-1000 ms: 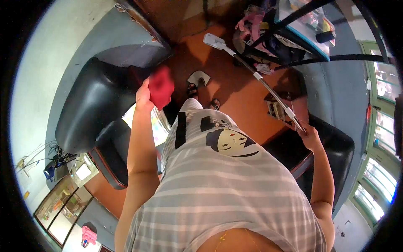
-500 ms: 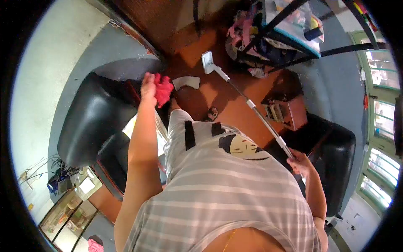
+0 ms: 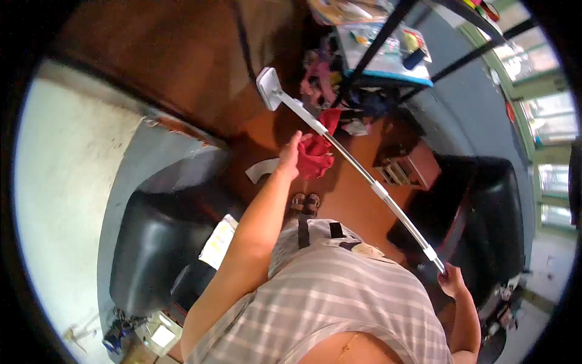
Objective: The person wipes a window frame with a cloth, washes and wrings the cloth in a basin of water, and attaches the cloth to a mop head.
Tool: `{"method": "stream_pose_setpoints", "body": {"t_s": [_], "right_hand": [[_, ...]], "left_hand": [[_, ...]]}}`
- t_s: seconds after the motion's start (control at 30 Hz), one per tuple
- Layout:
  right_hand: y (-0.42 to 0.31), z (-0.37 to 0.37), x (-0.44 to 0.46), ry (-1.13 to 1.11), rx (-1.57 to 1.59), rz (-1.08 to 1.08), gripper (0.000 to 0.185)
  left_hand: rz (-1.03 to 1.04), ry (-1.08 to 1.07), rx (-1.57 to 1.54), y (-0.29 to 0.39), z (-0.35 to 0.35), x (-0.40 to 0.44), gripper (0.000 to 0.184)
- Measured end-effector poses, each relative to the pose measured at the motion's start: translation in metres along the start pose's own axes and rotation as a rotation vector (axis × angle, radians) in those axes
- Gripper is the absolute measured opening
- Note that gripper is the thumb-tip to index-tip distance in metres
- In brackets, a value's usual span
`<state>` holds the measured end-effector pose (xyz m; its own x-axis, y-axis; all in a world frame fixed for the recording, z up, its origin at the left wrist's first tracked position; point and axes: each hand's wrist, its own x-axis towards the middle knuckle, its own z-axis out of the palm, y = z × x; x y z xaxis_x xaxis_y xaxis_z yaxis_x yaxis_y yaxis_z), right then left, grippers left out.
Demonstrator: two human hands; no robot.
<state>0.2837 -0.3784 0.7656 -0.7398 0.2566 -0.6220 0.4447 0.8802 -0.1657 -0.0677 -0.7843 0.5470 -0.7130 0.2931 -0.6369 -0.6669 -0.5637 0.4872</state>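
My left hand (image 3: 291, 159) holds a crumpled red cloth (image 3: 316, 159) out in front of me, and part of the cloth lies close to the pole, though I cannot tell whether they touch. In my right hand (image 3: 450, 281) is the lower end of a long silver and white pole (image 3: 382, 193). The pole slants up to the left and ends in a flat white rectangular head (image 3: 268, 88), which is raised near the brown surface ahead.
Black sofas stand at the left (image 3: 157, 242) and right (image 3: 497, 212). A pinkish box (image 3: 422, 164) is by the right sofa. Ahead are a cluttered table (image 3: 388, 54) with black metal bars (image 3: 379, 45) and pink items (image 3: 318, 79) beside it. A pale mat (image 3: 260, 170) lies on the floor.
My left hand has moved right with the red cloth, towards the pole. The pole's white head is lifted higher and further left. My view has shifted, and my feet are now side by side.
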Motion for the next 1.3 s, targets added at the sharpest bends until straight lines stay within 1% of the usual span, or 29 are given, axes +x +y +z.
{"method": "stream_pose_setpoints", "body": {"t_s": [0.07,0.1,0.13,0.2,0.23,0.27,0.3,0.37,0.4,0.43,0.5,0.53,0.57,0.67,0.7,0.73,0.8,0.87,0.9,0.93,0.97,1.03,1.07,1.1,1.13,1.17,1.2,1.27,1.3], "right_hand": [[-0.020,-0.002,-0.020,0.135,-0.009,0.009,0.016],[-0.016,-0.001,-0.029,0.081,-0.022,0.200,0.015],[-0.017,-0.009,-0.045,0.155,-0.090,0.128,0.013],[-0.004,-0.013,-0.078,0.173,-0.149,0.147,0.012],[-0.002,-0.008,-0.095,0.158,-0.007,0.214,0.010],[-0.003,-0.005,-0.110,0.131,-0.124,0.245,0.011],[-0.002,0.004,-0.124,0.137,-0.133,0.238,0.011],[-0.001,0.017,-0.144,0.125,-0.165,0.247,0.014],[0.004,0.024,-0.154,0.160,-0.181,0.247,0.017],[0.007,0.028,-0.163,0.189,-0.209,0.216,0.017],[0.003,0.042,-0.182,0.220,-0.249,0.192,0.017],[0.010,0.049,-0.194,0.218,-0.259,0.198,0.017],[-0.009,0.068,-0.203,0.201,-0.249,0.268,0.017],[-0.019,0.081,-0.223,0.279,-0.282,0.302,0.017],[-0.008,0.084,-0.233,0.257,-0.248,0.299,0.017],[-0.010,0.093,-0.237,0.277,-0.247,0.298,0.017],[-0.012,0.107,-0.248,0.311,-0.243,0.304,0.017],[-0.038,0.107,-0.243,0.317,-0.169,0.333,0.013],[-0.041,0.113,-0.248,0.348,-0.251,0.331,0.015],[-0.042,0.122,-0.255,0.378,-0.331,0.336,0.018],[-0.040,0.139,-0.257,0.640,-0.335,0.241,0.018],[-0.061,0.135,-0.260,0.717,-0.504,0.138,0.021],[-0.077,0.128,-0.258,0.709,-0.417,0.172,0.023],[-0.089,0.121,-0.258,0.587,-0.346,0.327,0.024],[-0.099,0.125,-0.255,0.707,-0.345,0.361,0.026],[-0.116,0.117,-0.251,0.778,-0.414,0.517,0.028],[-0.134,0.111,-0.252,0.779,-0.542,0.631,0.028],[-0.151,0.107,-0.260,0.968,-0.793,0.740,0.030],[-0.152,0.108,-0.275,0.981,-0.790,0.789,0.034]], "left_hand": [[-0.014,0.241,0.257,-0.016,-0.010,0.027,0.049],[0.080,0.364,0.510,-0.025,-0.024,0.043,0.050],[0.199,0.477,0.757,-0.031,-0.035,0.055,0.052],[0.371,0.786,1.178,-0.025,-0.048,0.064,0.057],[0.469,0.800,1.255,-0.022,-0.054,0.057,0.058],[0.569,0.812,1.331,-0.016,-0.054,0.046,0.059],[0.726,0.791,1.412,-0.019,-0.069,0.051,0.058],[0.590,0.687,1.522,-0.008,-0.076,0.051,0.054],[0.515,0.634,1.578,-0.005,-0.080,0.049,0.052],[0.583,0.472,1.633,-0.003,-0.092,0.060,0.047],[0.604,0.228,1.611,0.016,-0.104,0.072,0.045],[0.614,0.104,1.597,0.024,-0.092,0.066,0.044],[0.512,-0.030,1.490,0.046,-0.104,0.064,0.041],[0.608,-0.147,1.303,0.063,-0.100,0.072,0.045],[0.504,-0.195,1.338,0.066,-0.104,0.085,0.048],[0.447,-0.156,1.440,0.075,-0.100,0.084,0.048],[0.316,-0.152,1.262,0.084,-0.086,0.068,0.045],[0.455,-0.183,1.208,0.079,-0.102,0.093,0.045],[0.522,-0.203,1.176,0.076,-0.110,0.108,0.046],[0.537,-0.191,1.238,0.075,-0.117,0.122,0.045],[0.548,-0.179,1.308,0.073,-0.124,0.133,0.044],[0.568,-0.131,1.396,0.068,-0.115,0.134,0.041],[0.584,-0.152,1.430,0.064,-0.114,0.137,0.041],[0.599,-0.166,1.467,0.061,-0.117,0.142,0.040],[0.617,-0.177,1.503,0.062,-0.119,0.147,0.040],[0.542,-0.215,1.355,0.065,-0.107,0.131,0.038],[0.571,-0.200,1.430,0.056,-0.097,0.132,0.034],[0.454,-0.325,1.272,0.049,-0.082,0.135,0.041],[0.389,-0.327,1.215,0.048,-0.078,0.137,0.047]]}}
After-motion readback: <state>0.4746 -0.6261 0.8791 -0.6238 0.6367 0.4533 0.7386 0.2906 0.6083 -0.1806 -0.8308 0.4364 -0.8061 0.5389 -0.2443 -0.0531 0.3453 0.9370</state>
